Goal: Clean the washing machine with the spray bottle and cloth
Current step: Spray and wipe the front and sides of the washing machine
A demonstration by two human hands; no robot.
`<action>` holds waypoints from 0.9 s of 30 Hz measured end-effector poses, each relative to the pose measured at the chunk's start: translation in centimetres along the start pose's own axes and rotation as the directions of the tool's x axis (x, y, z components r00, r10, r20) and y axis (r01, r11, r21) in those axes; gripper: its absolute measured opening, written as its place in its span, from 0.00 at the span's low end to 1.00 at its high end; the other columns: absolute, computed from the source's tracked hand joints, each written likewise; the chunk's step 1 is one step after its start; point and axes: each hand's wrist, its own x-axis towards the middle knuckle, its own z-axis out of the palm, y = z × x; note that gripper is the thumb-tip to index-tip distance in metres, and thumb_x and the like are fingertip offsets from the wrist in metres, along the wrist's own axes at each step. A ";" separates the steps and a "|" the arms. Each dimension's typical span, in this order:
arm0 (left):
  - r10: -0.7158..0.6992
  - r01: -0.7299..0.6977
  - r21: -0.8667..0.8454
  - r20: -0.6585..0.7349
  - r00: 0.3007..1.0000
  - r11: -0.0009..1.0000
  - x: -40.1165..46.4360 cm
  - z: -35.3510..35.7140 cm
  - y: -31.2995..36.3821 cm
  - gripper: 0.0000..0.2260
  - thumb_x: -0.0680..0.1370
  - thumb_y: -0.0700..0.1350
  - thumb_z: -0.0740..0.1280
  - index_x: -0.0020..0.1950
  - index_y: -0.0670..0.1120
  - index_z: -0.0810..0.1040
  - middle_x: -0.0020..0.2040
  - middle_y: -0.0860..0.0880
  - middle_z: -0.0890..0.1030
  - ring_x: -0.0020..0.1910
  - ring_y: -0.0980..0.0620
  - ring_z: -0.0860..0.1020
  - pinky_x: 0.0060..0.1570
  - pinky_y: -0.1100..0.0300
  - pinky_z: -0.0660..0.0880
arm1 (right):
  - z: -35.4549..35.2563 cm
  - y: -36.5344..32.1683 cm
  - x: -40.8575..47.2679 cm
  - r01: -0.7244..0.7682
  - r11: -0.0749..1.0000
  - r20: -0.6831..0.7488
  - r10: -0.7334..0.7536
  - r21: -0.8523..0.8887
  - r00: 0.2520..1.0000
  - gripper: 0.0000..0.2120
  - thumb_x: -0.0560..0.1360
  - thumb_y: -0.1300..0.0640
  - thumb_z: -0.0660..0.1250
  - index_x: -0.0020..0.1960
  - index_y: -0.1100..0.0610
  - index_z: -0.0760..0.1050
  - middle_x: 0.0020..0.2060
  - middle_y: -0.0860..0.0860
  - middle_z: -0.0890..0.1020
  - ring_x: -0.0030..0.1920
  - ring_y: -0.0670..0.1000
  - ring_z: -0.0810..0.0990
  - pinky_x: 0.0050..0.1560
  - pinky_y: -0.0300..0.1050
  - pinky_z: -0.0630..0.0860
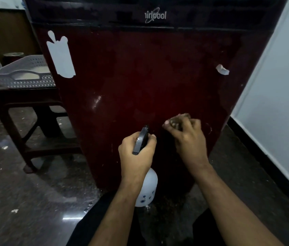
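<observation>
A dark maroon washing machine (140, 77) fills the middle of the head view, its front panel facing me. My left hand (136, 153) grips the black trigger head of a white spray bottle (148, 189), nozzle aimed at the lower panel. The bottle's body hangs below my wrist. My right hand (188, 139) holds a bunched brown cloth (177, 121) against the lower front of the machine. White sticker remains (62, 55) cling to the panel's upper left, and a small torn scrap (222, 69) to its right side.
A dark wooden stool (26, 110) stands left of the machine with a white perforated basket (24, 75) on it. A pale wall (278, 86) with a black skirting runs along the right. The dark polished floor (24, 201) carries scattered white specks.
</observation>
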 end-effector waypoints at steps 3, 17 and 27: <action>0.008 -0.008 0.003 0.089 0.996 1.000 -0.5 1.9 0.4 0.15 0.81 0.45 0.71 0.41 0.35 0.78 0.38 0.33 0.80 0.32 0.34 0.75 0.27 0.49 0.73 | -1.4 1.1 1.4 -0.179 0.982 -0.124 0.185 0.053 0.975 0.14 0.83 0.51 0.63 0.66 0.48 0.81 0.63 0.51 0.78 0.56 0.51 0.66 0.46 0.39 0.68; -0.018 0.019 0.000 0.244 0.970 1.000 -0.5 7.0 -0.9 0.22 0.82 0.41 0.71 0.29 0.48 0.68 0.25 0.55 0.69 0.24 0.57 0.66 0.27 0.64 0.64 | 0.2 4.1 -2.8 -0.228 0.963 -0.078 0.241 0.143 0.967 0.16 0.78 0.57 0.72 0.66 0.50 0.81 0.62 0.53 0.78 0.54 0.58 0.71 0.45 0.47 0.75; 0.070 -0.038 -0.126 0.260 0.963 0.991 0.7 8.5 -2.4 0.15 0.83 0.41 0.70 0.38 0.37 0.75 0.32 0.36 0.74 0.31 0.35 0.72 0.30 0.48 0.69 | 0.4 2.8 -1.2 -0.276 0.931 -0.190 0.323 0.238 0.927 0.15 0.80 0.56 0.70 0.67 0.52 0.81 0.62 0.55 0.79 0.56 0.58 0.73 0.49 0.43 0.70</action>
